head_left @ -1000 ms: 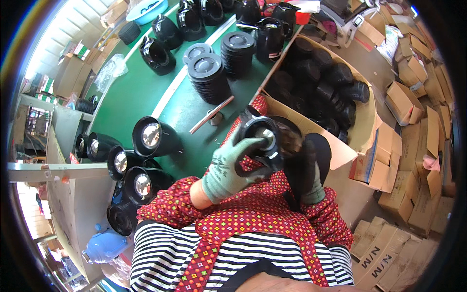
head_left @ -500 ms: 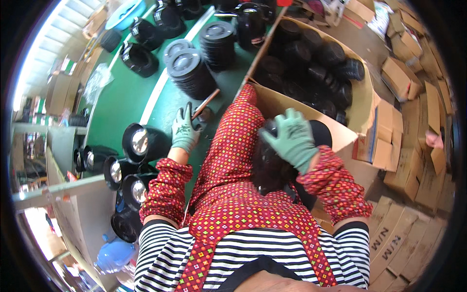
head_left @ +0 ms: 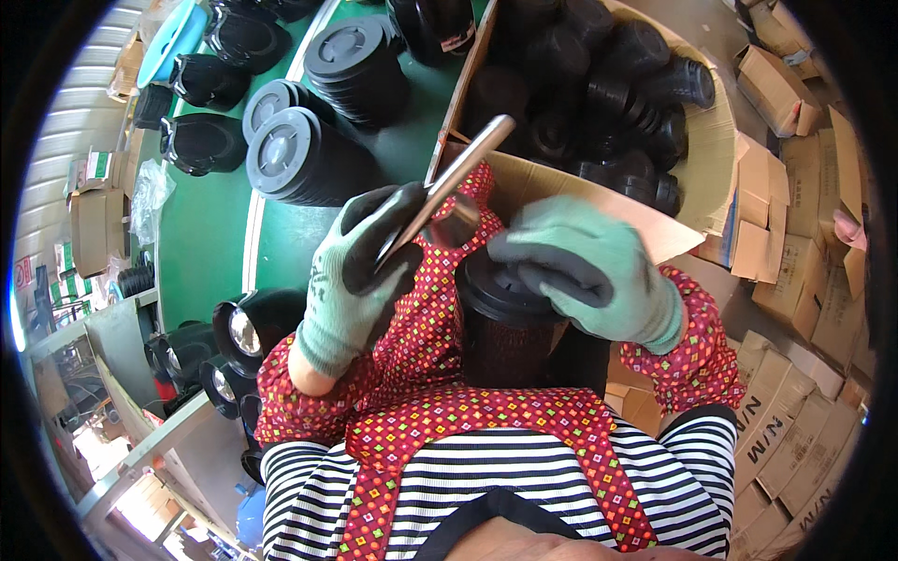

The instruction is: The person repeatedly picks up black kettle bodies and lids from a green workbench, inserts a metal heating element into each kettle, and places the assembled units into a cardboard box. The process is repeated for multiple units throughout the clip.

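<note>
- left hand (head_left: 360, 276), gloved, fingers curled tight round a metal rod (head_left: 447, 187)
- right hand (head_left: 589, 271) clamps its fingers over the black housing's (head_left: 505, 323) top, beside the cardboard box (head_left: 711, 150)

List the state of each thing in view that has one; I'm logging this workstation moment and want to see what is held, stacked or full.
Left hand: gloved, gripping the metal rod.
Silver metal rod: held, tilted up to the right.
Right hand: gloved, resting on the black cylinder.
Black ribbed plastic cylinder: upright in the lap.
Brown cardboard box: open, full of black parts.
Black round lids: stacked on the green table.
</note>
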The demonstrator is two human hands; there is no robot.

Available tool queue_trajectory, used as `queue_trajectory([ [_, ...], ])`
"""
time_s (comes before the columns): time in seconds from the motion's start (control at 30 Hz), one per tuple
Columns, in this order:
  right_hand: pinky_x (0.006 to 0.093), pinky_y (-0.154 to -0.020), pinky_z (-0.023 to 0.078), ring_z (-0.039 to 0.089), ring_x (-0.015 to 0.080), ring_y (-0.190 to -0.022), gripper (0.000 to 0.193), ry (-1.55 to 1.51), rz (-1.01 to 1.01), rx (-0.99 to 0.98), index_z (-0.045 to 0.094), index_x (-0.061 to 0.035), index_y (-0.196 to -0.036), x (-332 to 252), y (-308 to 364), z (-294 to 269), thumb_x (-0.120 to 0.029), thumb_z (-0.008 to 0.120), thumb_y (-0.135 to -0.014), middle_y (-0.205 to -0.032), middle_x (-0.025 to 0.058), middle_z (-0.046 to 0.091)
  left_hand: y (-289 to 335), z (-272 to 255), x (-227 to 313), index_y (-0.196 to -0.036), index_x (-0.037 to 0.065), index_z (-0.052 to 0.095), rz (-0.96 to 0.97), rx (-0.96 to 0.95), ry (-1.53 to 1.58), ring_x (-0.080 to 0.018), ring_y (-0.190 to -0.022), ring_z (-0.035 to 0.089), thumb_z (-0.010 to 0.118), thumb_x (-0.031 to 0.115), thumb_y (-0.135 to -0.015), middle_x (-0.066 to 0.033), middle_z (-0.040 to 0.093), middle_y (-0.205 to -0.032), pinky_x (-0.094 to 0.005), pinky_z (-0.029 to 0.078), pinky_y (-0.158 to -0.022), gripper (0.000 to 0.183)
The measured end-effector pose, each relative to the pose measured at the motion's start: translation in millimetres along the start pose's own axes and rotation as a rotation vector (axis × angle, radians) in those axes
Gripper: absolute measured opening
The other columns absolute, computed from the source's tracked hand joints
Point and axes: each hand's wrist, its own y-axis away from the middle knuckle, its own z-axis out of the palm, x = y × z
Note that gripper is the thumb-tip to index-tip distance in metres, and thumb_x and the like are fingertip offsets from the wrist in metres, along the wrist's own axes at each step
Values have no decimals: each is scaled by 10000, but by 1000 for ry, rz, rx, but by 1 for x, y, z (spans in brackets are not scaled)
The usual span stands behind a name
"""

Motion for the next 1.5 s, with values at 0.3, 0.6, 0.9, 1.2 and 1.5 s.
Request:
queue_trajectory([
  [0.3,494,-1022,521,652,325,-1118,343,-28,-163,116,763,-62,-1220,122,-9,41,-138,767,-886,-1226,126,666,-47,-8,76,-1349,-73,678,266,-373,153,-331,-1121,718,627,241,-979,-300,617,-1431,-410,564,-900,488],
  [0.6,562,-1089,468,618,435,-1167,347,-48,-69,0,631,-5,-1314,131,28,54,-134,666,-994,-1280,220,617,-71,34,43,-1388,-90,622,489,-605,401,-440,-1276,622,590,117,-973,-275,672,-1314,-514,445,-1131,465],
  [0.9,566,-1143,407,563,450,-1282,396,-47,-123,245,583,-8,-1360,119,50,75,-197,625,-1015,-1365,230,596,-40,66,70,-1402,-105,597,442,-463,207,-427,-1231,651,652,48,-941,-254,687,-1303,-551,429,-1144,488],
  [1.2,526,-1056,392,576,396,-1171,371,-64,-17,176,675,-57,-1227,101,44,68,-304,641,-952,-1219,164,653,-61,70,155,-1558,-130,382,387,-612,-478,-572,-1431,432,685,397,-933,-432,479,-1467,-616,266,-1255,871],
  [1.5,503,-893,433,619,332,-961,365,221,214,119,709,-107,-1173,46,29,42,-323,686,-879,-1014,102,674,-68,54,95,-1605,1,392,206,-524,-603,-502,-1309,573,662,193,-974,-314,554,-1459,-515,483,-1112,713],
])
